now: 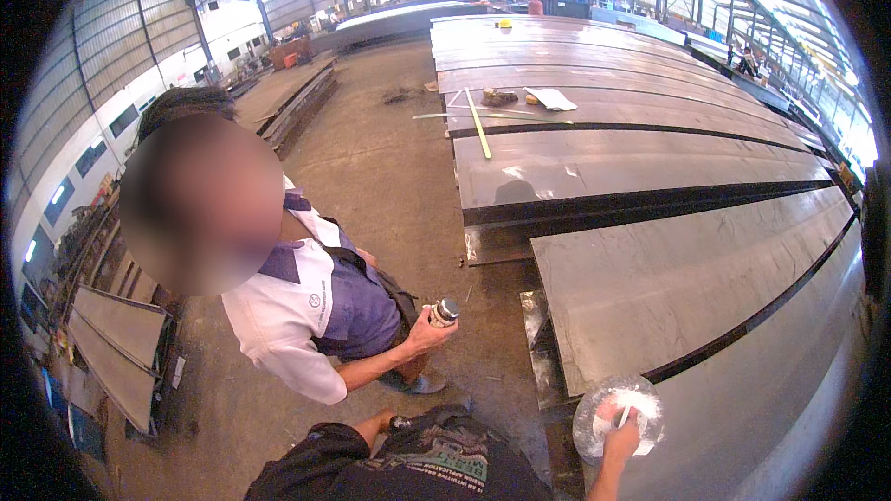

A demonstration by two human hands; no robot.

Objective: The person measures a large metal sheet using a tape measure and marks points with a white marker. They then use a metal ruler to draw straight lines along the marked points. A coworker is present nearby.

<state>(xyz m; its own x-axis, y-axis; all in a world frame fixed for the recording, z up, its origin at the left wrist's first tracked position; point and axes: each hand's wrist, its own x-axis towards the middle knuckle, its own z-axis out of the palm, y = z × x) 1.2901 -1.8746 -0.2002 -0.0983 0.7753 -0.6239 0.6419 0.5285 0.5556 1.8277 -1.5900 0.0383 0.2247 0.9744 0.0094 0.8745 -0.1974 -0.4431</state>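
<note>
My right hand [624,434] is closed on a thin white stick-like handle [625,416]. The handle is at a round, whitish, partly see-through thing [594,399], like a shallow tub, above the near steel beam [682,288]; I cannot make out exactly what it is. My left forearm [373,429], with a dark band at the wrist, is bent near my black shirt [445,455]; the left hand itself is hidden. At my left a person in a white and blue work shirt [297,315] grips a small jar with a dark lid [445,313].
Long grey steel beams [650,153] lie side by side on the right, with dark gaps between them. A yellow-green rule [478,125], a brown block-like item [499,96] and a white sheet [550,98] lie on them. Steel plates [121,343] stand at the left.
</note>
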